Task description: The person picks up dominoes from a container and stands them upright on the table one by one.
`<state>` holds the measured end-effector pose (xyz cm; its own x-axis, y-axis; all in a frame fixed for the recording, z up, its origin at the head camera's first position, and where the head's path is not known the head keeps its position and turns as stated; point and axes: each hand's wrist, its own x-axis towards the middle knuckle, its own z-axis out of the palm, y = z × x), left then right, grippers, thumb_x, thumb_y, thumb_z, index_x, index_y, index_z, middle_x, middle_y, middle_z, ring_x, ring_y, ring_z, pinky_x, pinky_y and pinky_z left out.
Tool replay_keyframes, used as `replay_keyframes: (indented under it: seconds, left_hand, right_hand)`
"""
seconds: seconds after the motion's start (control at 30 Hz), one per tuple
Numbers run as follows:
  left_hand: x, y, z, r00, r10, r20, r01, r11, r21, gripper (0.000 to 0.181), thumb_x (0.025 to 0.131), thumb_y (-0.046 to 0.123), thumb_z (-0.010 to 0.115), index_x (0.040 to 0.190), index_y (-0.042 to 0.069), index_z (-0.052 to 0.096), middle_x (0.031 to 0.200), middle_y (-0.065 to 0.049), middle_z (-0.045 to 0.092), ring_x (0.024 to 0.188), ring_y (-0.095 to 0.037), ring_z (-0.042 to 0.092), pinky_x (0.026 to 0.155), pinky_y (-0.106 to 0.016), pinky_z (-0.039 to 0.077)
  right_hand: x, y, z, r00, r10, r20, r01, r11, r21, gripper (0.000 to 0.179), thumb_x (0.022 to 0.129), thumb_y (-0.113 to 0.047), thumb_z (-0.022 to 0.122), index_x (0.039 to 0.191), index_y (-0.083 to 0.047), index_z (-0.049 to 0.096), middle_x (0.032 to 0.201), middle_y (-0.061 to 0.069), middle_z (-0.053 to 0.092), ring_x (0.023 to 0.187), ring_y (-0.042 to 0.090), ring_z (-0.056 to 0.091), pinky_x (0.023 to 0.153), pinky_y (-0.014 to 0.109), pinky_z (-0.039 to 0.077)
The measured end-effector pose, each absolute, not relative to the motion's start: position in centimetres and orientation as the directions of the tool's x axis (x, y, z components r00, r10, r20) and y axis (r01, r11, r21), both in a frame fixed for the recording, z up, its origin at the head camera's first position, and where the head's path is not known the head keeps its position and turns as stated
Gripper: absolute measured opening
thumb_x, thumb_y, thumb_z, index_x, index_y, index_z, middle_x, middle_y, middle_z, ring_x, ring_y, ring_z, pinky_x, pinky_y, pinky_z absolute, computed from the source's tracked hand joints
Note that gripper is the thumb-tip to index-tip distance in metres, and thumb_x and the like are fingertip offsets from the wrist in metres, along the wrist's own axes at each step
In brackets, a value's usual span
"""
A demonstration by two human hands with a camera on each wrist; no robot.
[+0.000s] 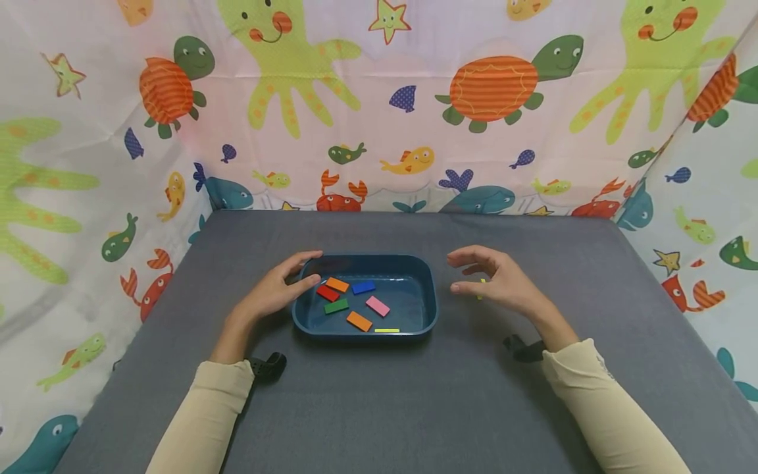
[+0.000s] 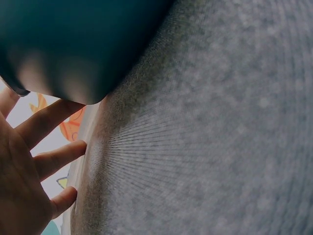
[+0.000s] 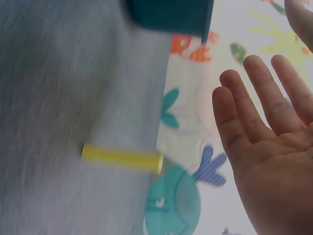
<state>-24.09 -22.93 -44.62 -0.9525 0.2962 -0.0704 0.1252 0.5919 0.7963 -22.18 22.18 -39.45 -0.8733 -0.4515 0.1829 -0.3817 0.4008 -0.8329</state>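
A dark blue tray [image 1: 367, 336] holds several small coloured blocks: red [image 1: 328, 293], green [image 1: 336, 306], blue [image 1: 364, 287], pink [image 1: 378, 306], orange [image 1: 358, 321] and a thin yellow one [image 1: 387, 330] along the near wall. My left hand [image 1: 275, 289] is at the tray's left end, index finger at the far corner and thumb over the rim. In the left wrist view its fingers spread beside the tray's outer wall. To the right of the tray, my right hand [image 1: 497, 280] holds nothing, its fingers apart from the thumb. Partly hidden behind it is another yellow block [image 3: 122, 157].
A grey cloth [image 1: 379, 408] covers the table. Curtains [image 1: 403, 131] printed with sea animals stand at the back and both sides. Dark wrist straps [image 1: 269, 367] are on both forearms.
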Motion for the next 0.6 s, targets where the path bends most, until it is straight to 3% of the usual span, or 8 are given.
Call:
replay_keyframes:
  seconds: [0.13, 0.37, 0.6]
  left_hand:
    - [-24.1, -22.9, -44.7, -0.955, 0.288, -0.075, 0.117, 0.594, 0.796, 0.057, 0.098, 0.050, 0.064, 0.150, 0.044, 0.043, 0.165, -0.001, 0.034, 0.150, -0.044, 0.032, 0.114, -0.072, 0.033]
    - [-24.2, -22.9, -44.8, -0.955, 0.290, -0.070, 0.122, 0.595, 0.794, 0.057, 0.097, 0.054, 0.063, 0.150, 0.045, 0.043, 0.165, -0.001, 0.034, 0.150, -0.044, 0.033, 0.114, -0.071, 0.033]
    - [-24.1, -22.8, -44.7, -0.952, 0.302, -0.055, 0.144, 0.598, 0.788, 0.059, 0.097, 0.054, 0.063, 0.151, 0.042, 0.042, 0.165, -0.003, 0.034, 0.150, -0.045, 0.034, 0.115, -0.070, 0.032]
  right_hand:
    - [-21.8, 20.3, -39.2, -0.849, -0.496, 0.181, -0.397, 0.373, -0.839, 0.054, 0.085, -0.016, 0.084, 0.134, -0.010, 0.062, 0.134, 0.011, 0.066, 0.121, 0.016, 0.064, 0.100, 0.029, 0.055]
    - [-21.4, 17.4, -39.3, -0.830, -0.533, 0.165, -0.384, 0.332, -0.861, 0.054, 0.084, -0.014, 0.084, 0.134, -0.010, 0.062, 0.133, 0.010, 0.067, 0.124, 0.028, 0.063, 0.104, 0.055, 0.052]
    - [-21.3, 15.2, -40.1, -0.765, -0.624, 0.156, -0.411, 0.287, -0.866, 0.055, 0.086, -0.017, 0.083, 0.136, -0.013, 0.062, 0.134, 0.012, 0.067, 0.122, 0.032, 0.063, 0.101, 0.059, 0.052]
